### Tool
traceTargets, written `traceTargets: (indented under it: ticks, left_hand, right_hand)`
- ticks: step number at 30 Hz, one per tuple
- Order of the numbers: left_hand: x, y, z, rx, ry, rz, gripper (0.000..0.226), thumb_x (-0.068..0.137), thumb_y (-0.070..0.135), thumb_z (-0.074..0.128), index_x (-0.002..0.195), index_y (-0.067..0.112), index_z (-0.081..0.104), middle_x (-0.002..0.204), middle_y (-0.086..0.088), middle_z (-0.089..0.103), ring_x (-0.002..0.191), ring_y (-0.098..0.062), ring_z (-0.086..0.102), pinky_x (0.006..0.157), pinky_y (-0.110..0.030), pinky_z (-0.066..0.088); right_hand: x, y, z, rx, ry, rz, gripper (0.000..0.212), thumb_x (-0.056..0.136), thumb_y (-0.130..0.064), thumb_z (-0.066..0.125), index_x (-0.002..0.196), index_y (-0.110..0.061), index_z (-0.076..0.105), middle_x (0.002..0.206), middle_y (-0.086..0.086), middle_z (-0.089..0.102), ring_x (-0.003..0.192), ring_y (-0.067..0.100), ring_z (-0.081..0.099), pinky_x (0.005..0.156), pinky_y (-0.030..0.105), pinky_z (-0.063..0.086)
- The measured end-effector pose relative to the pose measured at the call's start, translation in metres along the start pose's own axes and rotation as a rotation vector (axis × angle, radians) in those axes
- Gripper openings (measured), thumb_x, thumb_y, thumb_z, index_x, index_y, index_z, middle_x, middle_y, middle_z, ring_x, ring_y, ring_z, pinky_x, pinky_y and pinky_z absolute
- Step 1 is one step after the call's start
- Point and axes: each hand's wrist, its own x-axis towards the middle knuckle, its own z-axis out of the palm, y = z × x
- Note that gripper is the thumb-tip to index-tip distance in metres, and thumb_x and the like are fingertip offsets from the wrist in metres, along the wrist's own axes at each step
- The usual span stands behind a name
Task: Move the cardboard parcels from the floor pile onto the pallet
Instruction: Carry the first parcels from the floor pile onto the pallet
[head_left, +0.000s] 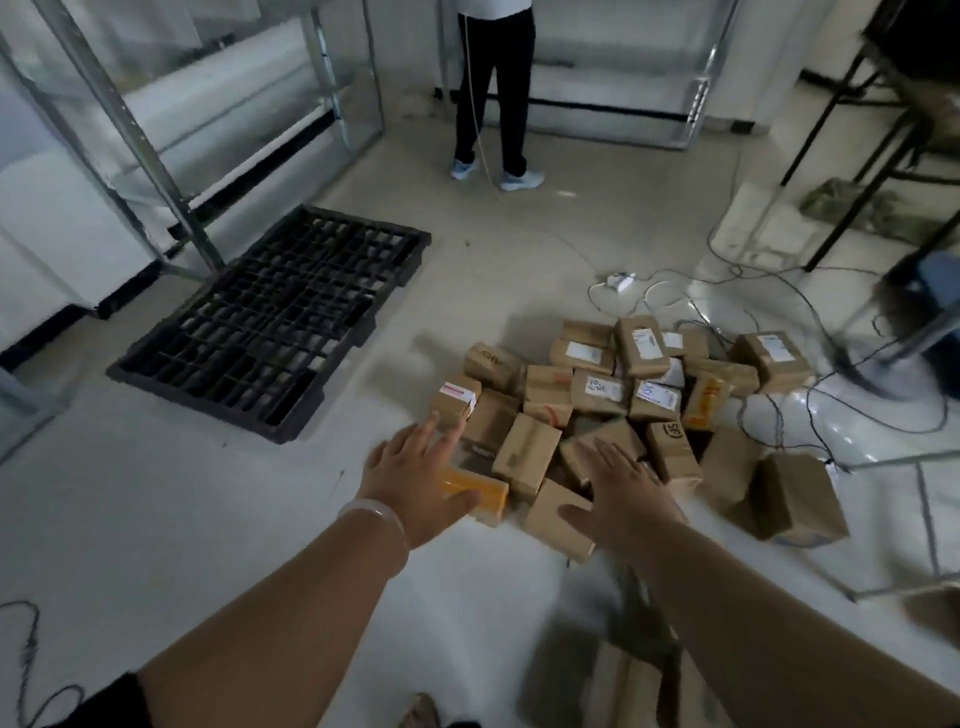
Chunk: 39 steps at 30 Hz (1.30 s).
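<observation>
Both our left hand (415, 480) and right hand (621, 496) hover spread and empty over the parcel pile (597, 389) at twelve o'clock. The pallet (270, 322) lies at ten o'clock, nearer our left.

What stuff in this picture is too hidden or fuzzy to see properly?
All in the head view:
- The standing person: everything above the waist is cut off by the top edge.
- Labels on the parcel pile: the writing is too small and blurred to read.
- The yellow-taped parcel: partly covered by the left hand.
</observation>
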Motion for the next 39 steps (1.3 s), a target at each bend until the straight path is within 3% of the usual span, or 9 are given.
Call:
traceTargets:
  ticks: [4, 10, 16, 21, 29, 39]
  left_hand:
    - [0.05, -0.034, -0.005, 0.023, -0.096, 0.026, 0.088, 0.088, 0.072, 0.044, 0.156, 0.036, 0.0, 0.165, 0.0, 0.005, 0.151, -0.024, 0.008, 0.118, -0.048, 0.017]
    - [0.126, -0.017, 0.011, 0.018, -0.197, 0.213, 0.087, 0.088, 0.073, 0.043, 0.155, 0.04, -0.003, 0.166, 0.0, -0.002, 0.151, -0.023, 0.005, 0.119, -0.043, 0.012]
    - [0.213, -0.024, 0.038, 0.134, -0.281, 0.3, 0.087, 0.089, 0.072, 0.041, 0.155, 0.04, -0.004, 0.166, 0.002, -0.003, 0.151, -0.022, 0.005, 0.118, -0.043, 0.013]
    - [0.295, -0.044, 0.073, 0.168, -0.313, 0.242, 0.084, 0.09, 0.073, 0.037, 0.155, 0.04, -0.005, 0.166, 0.0, -0.002, 0.151, -0.023, 0.005, 0.119, -0.042, 0.015]
    - [0.41, -0.059, 0.199, 0.04, -0.465, 0.195, 0.083, 0.088, 0.073, 0.041, 0.153, 0.046, -0.004, 0.165, 0.006, -0.001, 0.151, -0.023, 0.004, 0.119, -0.045, 0.016]
    - [0.525, -0.1, 0.418, -0.013, -0.543, 0.22, 0.084, 0.089, 0.066, 0.051, 0.151, 0.051, -0.004, 0.164, 0.011, -0.008, 0.151, -0.024, -0.001, 0.119, -0.049, 0.016]
  right_hand:
    - [0.02, -0.009, 0.012, 0.055, 0.0, 0.124, 0.09, 0.088, -0.058, 0.061, 0.157, -0.035, 0.009, 0.166, -0.003, 0.009, 0.152, 0.022, 0.007, 0.121, 0.042, 0.011]
    - [0.056, 0.018, 0.023, 0.094, -0.016, 0.32, 0.087, 0.087, -0.057, 0.061, 0.155, -0.037, 0.012, 0.166, -0.003, 0.011, 0.152, 0.023, 0.01, 0.121, 0.046, 0.015]
    - [0.145, 0.032, 0.039, 0.139, -0.136, 0.274, 0.089, 0.09, -0.056, 0.059, 0.158, -0.033, 0.008, 0.167, -0.004, 0.006, 0.153, 0.02, 0.005, 0.122, 0.043, 0.009]
    - [0.23, 0.056, 0.066, 0.146, -0.256, 0.277, 0.089, 0.091, -0.059, 0.056, 0.158, -0.032, 0.005, 0.167, 0.0, 0.005, 0.152, 0.023, 0.009, 0.124, 0.042, 0.012]
    - [0.335, 0.101, 0.178, 0.27, -0.391, 0.411, 0.089, 0.089, -0.056, 0.061, 0.156, -0.04, 0.004, 0.167, -0.003, 0.005, 0.153, 0.024, 0.006, 0.122, 0.046, 0.011]
    - [0.465, 0.15, 0.37, 0.387, -0.338, 0.537, 0.099, 0.089, -0.053, 0.063, 0.157, -0.038, -0.008, 0.167, -0.003, -0.001, 0.152, 0.025, 0.006, 0.12, 0.049, 0.018]
